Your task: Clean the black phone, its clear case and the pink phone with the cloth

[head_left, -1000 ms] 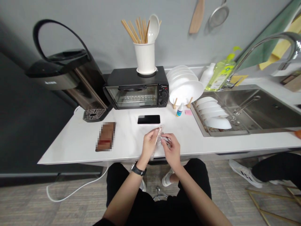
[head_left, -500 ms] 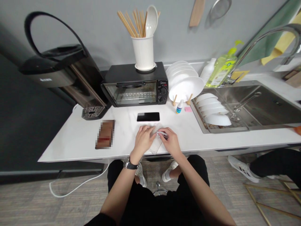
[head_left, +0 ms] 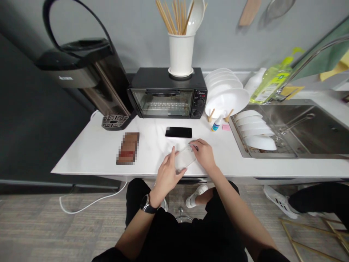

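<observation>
A clear phone case (head_left: 185, 158) lies tilted at the front of the white counter, between my hands. My left hand (head_left: 168, 170) holds its left end, thumb along the lower edge and index finger raised near the upper one. At the case's upper right corner, my right hand (head_left: 204, 153) pinches with bent fingers; its fingertips are partly hidden. Just beyond lies a black-screened smartphone (head_left: 178, 132), face up and touched by neither hand. A small spray bottle (head_left: 217, 123) and a pink pad (head_left: 226, 127) are farther right.
Behind stands a black toaster oven (head_left: 167, 103) bearing a white utensil cup (head_left: 181, 54). A drinks machine (head_left: 92, 80) and a pixelated brown item (head_left: 128, 148) are left. Racked plates (head_left: 227, 102) and a sink (head_left: 321, 127) with bowls are right. Another person's shoe (head_left: 280, 201) is below.
The case now shows more openly and turned, with my left hand spread along its left end. My right fingers moved to its upper right corner. The view shifted; the smartphone stayed put.
</observation>
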Available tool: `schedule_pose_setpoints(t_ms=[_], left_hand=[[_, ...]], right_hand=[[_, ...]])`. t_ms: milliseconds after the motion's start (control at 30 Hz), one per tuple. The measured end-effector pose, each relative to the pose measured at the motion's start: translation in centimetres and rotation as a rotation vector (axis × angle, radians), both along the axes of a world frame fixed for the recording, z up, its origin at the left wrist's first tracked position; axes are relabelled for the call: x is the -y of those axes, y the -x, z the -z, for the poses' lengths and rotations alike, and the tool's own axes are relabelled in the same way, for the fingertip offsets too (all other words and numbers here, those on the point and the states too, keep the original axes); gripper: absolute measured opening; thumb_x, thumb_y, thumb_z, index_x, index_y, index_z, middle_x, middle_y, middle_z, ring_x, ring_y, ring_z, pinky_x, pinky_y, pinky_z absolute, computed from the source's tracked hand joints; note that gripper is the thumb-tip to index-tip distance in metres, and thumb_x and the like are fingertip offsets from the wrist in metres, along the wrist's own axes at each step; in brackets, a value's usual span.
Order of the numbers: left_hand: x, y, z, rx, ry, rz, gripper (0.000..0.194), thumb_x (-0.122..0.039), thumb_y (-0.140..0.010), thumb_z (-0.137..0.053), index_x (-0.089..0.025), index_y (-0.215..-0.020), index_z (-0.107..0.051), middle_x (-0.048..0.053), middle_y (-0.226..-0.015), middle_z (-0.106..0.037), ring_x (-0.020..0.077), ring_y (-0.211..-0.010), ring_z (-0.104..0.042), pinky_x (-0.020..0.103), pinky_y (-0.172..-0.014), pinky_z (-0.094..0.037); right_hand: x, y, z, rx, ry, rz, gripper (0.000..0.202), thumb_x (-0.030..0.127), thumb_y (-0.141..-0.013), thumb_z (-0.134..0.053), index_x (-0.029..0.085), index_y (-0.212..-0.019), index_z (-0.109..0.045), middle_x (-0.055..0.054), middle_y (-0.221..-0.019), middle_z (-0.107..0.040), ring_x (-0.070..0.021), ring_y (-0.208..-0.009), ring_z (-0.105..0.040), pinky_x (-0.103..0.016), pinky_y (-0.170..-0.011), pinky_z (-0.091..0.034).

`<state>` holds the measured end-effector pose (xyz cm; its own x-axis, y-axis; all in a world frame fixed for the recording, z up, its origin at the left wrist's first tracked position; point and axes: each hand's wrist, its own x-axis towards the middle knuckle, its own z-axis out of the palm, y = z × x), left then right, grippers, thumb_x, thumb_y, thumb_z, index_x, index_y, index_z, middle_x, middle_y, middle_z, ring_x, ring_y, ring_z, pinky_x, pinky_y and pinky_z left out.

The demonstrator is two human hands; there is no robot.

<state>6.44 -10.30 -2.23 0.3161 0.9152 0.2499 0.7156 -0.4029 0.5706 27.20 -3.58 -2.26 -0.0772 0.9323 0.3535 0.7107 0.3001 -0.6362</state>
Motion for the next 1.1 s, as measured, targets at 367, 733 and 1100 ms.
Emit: schedule_pose_setpoints(t_ms=[367,733,1100], left_hand=[[-0.1,0.1,1.2,0.069,0.035,-0.049,0.125,-0.015,-0.088,-0.076,-0.026,-0.172,0.017,0.011,-0.157,-0.061,0.0306,-0.145,-0.056,0.043,-0.108,-0.059],[-0.2,0.0,0.4,0.042,0.033,-0.068,0.130,-0.032,-0.085,-0.089,-0.026,-0.173,0.007,0.009,-0.155,-0.063,0.0318,-0.144,-0.057,0.045,-0.116,-0.055],[-0.2,-0.1,1.1,0.051,-0.036,-0.065,0.126,-0.016,-0.087,-0.078,-0.025,-0.172,0.014,0.012,-0.156,-0.063,0.0311,-0.144,-0.062,0.052,-0.125,-0.048]], right_hand=[[6.6,4.4,-0.3,0.021,-0.009,-0.306,0.019,0.019,-0.105,-0.061,0.022,-0.105,-0.080,-0.007,-0.106,-0.079,-0.0226,-0.095,-0.075,-0.036,-0.087,-0.062],[1.8,-1.8,0.4,0.169,-0.047,0.059,0.026,0.022,-0.105,-0.056,0.018,-0.109,-0.081,-0.013,-0.106,-0.078,-0.0295,-0.099,-0.073,-0.043,-0.090,-0.060],[4.7,5.4,-0.3,0.030,0.048,-0.162,0.020,0.014,-0.102,-0.061,0.021,-0.104,-0.080,-0.007,-0.105,-0.078,-0.0226,-0.097,-0.074,-0.034,-0.090,-0.058]])
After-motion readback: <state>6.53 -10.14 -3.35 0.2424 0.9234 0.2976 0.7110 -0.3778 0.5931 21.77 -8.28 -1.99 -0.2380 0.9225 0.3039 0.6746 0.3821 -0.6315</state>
